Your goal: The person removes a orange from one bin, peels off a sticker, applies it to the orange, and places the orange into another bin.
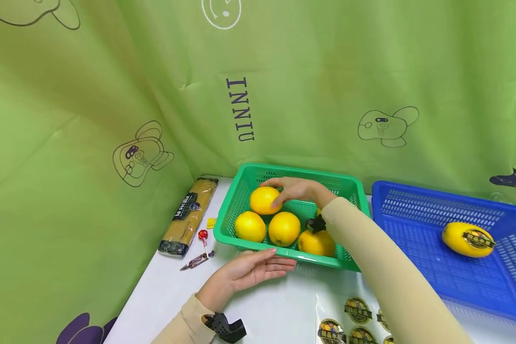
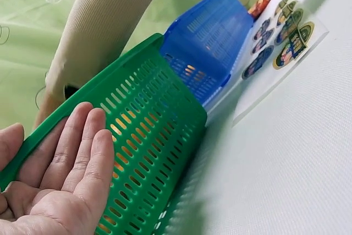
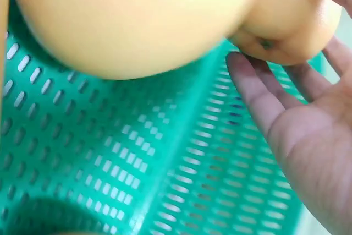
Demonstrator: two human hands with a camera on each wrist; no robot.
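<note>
R hand (image 1: 298,190) reaching into green basket (image 1: 241,191), fingers curled over top yellow fruit (image 1: 264,200) at basket's back-left; wrist view shows fingertips (image 3: 247,81) touching fruit's underside but palm still apart from it, so grip only partly wrapped, not yet firm. L hand (image 1: 247,272) flat on white surface (image 1: 275,306), fingers straight and relaxed, pressed against basket's near wall (image 2: 148,152), holding nothing. Three more fruits (image 1: 284,228) below the held one, close-packed, touching. Best approach, judged from this: close thumb + fingers fully round the fruit before lifting, go straight up to avoid nudging neighbours, keep L hand braced on basket wall so basket doesn't slide or tip. Smooth round skin, prob. slippery, so wide wrap beats fingertip pinch. Blue basket (image 1: 490,286) just beside to the R, one labelled fruit (image 1: 467,239) already in it; sticker sheet (image 1: 352,325) on surface near front. Pasta pack (image 1: 189,215), lollipop (image 1: 203,236) and candy (image 1: 197,261) off to L, well apart from the work.
</note>
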